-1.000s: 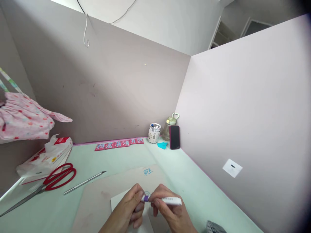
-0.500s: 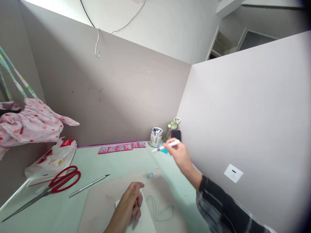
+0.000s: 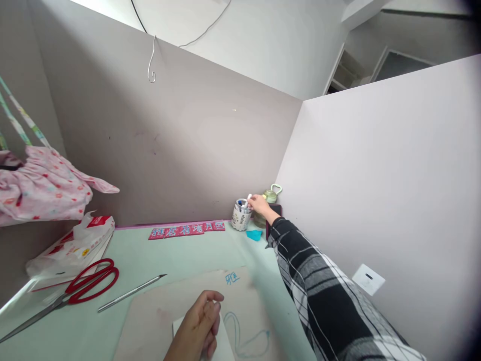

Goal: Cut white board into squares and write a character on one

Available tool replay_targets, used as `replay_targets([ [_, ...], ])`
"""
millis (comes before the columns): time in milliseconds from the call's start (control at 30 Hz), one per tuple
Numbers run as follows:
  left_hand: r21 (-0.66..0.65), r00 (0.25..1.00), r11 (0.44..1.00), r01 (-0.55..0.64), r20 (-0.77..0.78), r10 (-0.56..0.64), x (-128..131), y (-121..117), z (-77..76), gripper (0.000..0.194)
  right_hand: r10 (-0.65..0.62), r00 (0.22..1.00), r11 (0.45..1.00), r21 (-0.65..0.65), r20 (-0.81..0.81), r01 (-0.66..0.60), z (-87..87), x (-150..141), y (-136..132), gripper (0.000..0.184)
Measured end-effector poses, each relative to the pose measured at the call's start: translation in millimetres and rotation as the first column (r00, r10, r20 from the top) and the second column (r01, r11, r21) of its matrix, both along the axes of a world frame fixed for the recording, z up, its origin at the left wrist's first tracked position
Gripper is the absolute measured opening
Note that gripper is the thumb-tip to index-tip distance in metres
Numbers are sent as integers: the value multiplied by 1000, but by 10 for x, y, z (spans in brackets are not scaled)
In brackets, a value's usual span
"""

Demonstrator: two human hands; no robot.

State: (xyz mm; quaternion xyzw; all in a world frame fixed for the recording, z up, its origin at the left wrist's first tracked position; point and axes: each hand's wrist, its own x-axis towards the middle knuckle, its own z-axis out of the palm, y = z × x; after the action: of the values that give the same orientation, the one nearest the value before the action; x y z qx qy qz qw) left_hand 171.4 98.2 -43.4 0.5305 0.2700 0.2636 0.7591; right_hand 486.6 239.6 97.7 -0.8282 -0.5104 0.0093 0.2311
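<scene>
Left hand: near edge, left hand [image 3: 199, 326] sits over the white sheet [image 3: 224, 346], likely as a paperweight. Wrist low, fingers half-curled, thumb side up. Can't tell if anything is inside the curl.
Board: grey-beige board [image 3: 143, 321] lies under the sheet, probably to protect the tabletop. Blue outline [image 3: 237, 336] just right of the sheet, blue character [image 3: 232, 278] near the far edge.
Cutting tools: craft knife [image 3: 131, 293] lies just left of the board, red-handled scissors [image 3: 92, 281] further left; looks like they're parked off the work area but within reach.
Right arm: checked sleeve [image 3: 315, 281] runs long and nearly straight, from lower right to the back corner.
Marker: white marker [image 3: 248, 199] is at the jar [image 3: 240, 219] mouth, tilted. Jar presumably keeps pens upright and easy to grab.
Right hand: right hand [image 3: 259, 203] reaches over from the right, fingertips pinched on the marker's upper end.
Corner: blue scrap [image 3: 254, 234] lies just in front of the jar; bottle [image 3: 270, 196] behind the hand.
</scene>
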Motion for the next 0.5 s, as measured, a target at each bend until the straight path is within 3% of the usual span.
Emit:
replay_targets([
  [267,38,999,999,38,-8,-38,20,54,-124,72,55,996,970,-241,72,-36,7,4,182,28],
  [500,46,1000,999,15,6,-15,13,39,-148,66,89,994,944,-325,59,-65,32,-40,250,29],
])
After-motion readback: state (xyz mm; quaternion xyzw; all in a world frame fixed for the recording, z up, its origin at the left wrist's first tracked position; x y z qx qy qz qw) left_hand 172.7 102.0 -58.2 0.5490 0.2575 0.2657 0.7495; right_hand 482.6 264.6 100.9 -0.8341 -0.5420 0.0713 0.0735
